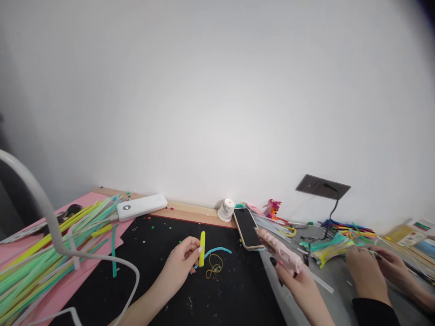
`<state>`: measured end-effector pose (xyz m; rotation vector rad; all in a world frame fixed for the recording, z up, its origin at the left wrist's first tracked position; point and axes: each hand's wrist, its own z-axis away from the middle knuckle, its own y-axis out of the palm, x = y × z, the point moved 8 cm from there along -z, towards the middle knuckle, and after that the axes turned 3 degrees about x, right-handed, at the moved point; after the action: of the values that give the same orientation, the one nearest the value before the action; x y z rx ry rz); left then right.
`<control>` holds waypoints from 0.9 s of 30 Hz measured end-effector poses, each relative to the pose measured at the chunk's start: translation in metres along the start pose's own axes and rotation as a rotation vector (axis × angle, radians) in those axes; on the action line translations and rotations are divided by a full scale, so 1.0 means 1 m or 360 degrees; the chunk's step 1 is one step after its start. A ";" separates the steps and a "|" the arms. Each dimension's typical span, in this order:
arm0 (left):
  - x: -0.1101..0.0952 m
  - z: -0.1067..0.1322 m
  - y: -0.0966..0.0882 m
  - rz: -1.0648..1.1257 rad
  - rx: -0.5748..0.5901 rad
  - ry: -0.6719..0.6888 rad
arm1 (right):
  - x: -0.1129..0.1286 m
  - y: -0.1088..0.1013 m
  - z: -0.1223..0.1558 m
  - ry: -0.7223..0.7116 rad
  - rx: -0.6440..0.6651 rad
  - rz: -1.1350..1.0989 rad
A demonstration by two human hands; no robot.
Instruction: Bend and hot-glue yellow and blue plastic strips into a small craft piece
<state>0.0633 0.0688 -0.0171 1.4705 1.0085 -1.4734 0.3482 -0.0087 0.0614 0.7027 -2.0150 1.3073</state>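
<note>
Now | left grip (180,265) pinched on yellow stick (202,248), upright over black mat (163,244) | right grip (299,283) wrapped round pink glue gun (280,251) | I judge gluing; next needs steady nozzle-to-stick alignment.

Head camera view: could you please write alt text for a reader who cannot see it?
The person's left hand pinches a short yellow stick upright over a black mat, while the right hand grips a pink gun-shaped tool beside a phone. Coloured sticks lie heaped at left; another person's hands work at right.
</note>
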 end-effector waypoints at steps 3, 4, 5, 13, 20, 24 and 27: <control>0.005 0.000 -0.003 -0.0052 -0.0032 -0.0011 | 0.016 0.033 -0.004 0.0131 0.0239 -0.0157; 0.005 0.000 -0.003 -0.0082 -0.0030 -0.0004 | 0.024 0.047 -0.006 0.0107 0.0350 -0.0212; 0.005 0.000 -0.003 -0.0114 -0.0029 0.0008 | 0.033 0.061 -0.007 0.0070 0.0471 -0.0252; 0.002 0.000 -0.005 -0.0279 -0.0055 0.0069 | 0.054 0.121 -0.007 -0.0054 0.0747 -0.0337; 0.001 0.002 -0.005 -0.0310 -0.0104 0.0106 | 0.038 0.127 0.000 -0.0085 0.0745 -0.0200; -0.001 0.003 -0.004 -0.0296 -0.0101 0.0110 | 0.039 0.126 0.000 -0.0102 0.0709 -0.0136; -0.002 0.003 -0.004 -0.0294 -0.0105 0.0106 | 0.041 0.127 0.000 -0.0126 0.0744 -0.0149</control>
<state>0.0583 0.0678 -0.0150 1.4187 1.2499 -1.5123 0.2294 0.0337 0.0169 1.0597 -1.7204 1.7369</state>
